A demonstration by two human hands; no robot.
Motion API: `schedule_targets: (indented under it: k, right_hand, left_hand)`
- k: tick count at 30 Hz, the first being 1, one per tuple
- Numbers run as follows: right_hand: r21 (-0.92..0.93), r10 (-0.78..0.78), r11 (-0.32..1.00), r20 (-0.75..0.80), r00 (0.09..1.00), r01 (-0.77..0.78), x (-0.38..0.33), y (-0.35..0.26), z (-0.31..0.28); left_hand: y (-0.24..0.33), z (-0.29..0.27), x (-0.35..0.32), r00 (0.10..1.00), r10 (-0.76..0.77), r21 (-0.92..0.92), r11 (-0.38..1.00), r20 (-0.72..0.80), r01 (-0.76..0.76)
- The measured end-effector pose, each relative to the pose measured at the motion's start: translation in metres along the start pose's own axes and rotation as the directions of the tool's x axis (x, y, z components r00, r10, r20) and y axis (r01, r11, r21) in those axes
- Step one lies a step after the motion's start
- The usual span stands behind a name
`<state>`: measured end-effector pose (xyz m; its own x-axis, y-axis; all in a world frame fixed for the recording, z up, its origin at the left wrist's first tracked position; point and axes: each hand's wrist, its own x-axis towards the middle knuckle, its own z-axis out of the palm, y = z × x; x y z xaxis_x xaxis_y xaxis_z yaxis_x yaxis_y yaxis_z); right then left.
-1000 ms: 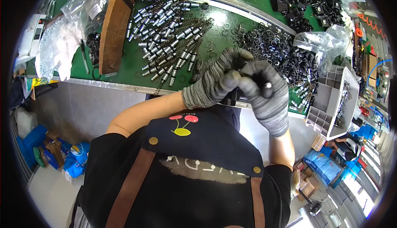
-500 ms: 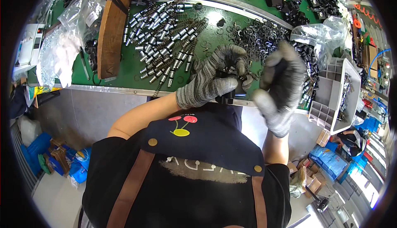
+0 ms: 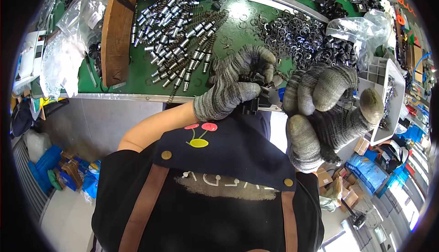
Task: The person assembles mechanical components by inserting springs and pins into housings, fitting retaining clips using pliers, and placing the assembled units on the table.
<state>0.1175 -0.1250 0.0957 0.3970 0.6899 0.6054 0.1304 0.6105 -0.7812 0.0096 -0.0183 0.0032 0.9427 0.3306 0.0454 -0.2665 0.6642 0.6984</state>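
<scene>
Gripping small black metal part (image 3: 254, 97), grey knit-gloved left hand (image 3: 235, 87) closed round it; gloved right hand (image 3: 327, 110) fingers curled, grip unclear

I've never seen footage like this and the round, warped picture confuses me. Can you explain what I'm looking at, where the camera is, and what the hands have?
The camera sits on a person's head and looks down, so you see their chest, apron and arms from above. Its wide lens bends straight edges.

Both hands wear grey knit gloves. The left hand has a small black part in its grip at the bench edge. The right hand is raised close to the lens, fingers curled; whether it holds anything cannot be seen.

The green bench carries rows of shiny metal pins, a heap of dark metal rings, a wooden block, clear plastic bags and a grey sorting bin at the right.
</scene>
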Motion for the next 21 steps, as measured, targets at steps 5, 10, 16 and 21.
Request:
schedule_targets:
  k: [5,10,16,21]
  right_hand:
    - [0.088,0.039,0.996,-0.07,0.997,-0.032,-0.006,-0.001,-0.001]
    - [0.193,0.082,0.98,-0.156,0.984,-0.051,-0.006,-0.002,-0.001]
    - [0.299,0.092,0.954,-0.244,0.965,-0.016,-0.011,0.001,0.0]
    - [-0.058,0.14,0.981,-0.44,0.887,-0.183,-0.027,0.006,-0.003]
  left_hand:
    - [-0.004,-0.003,0.0,1.0,0.017,-0.008,1.0,0.003,-0.017]
    - [0.001,-0.005,0.003,0.997,-0.054,0.025,0.998,-0.051,0.056]
    - [-0.007,-0.007,0.002,1.0,0.01,0.049,0.999,-0.013,-0.01]
    - [-0.01,-0.004,0.002,0.999,0.04,-0.063,0.997,0.019,-0.038]
